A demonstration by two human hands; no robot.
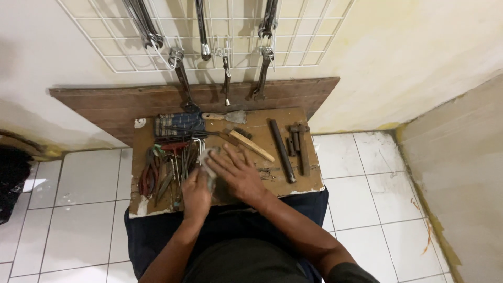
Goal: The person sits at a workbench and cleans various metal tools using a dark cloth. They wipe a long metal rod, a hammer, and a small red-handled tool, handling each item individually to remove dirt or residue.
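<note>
Grey rag point(209, 169) — left hand point(196, 195) grips, right hand point(238, 173) flat.

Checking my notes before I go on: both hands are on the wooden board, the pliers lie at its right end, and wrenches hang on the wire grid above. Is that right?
Not quite. The head view shows the pliers at the left end of the wooden board, not the right; the right end holds dark metal bars. Both the left hand and right hand are on the board, and wrenches hang on the wire grid.

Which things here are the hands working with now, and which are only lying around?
In use:
left hand
right hand
small grey cloth-like piece, held by the left hand
worn brown wooden board

Lying about:
red-handled pliers
wooden-handled wire brush
dark metal rod
hanging steel wrenches
</note>
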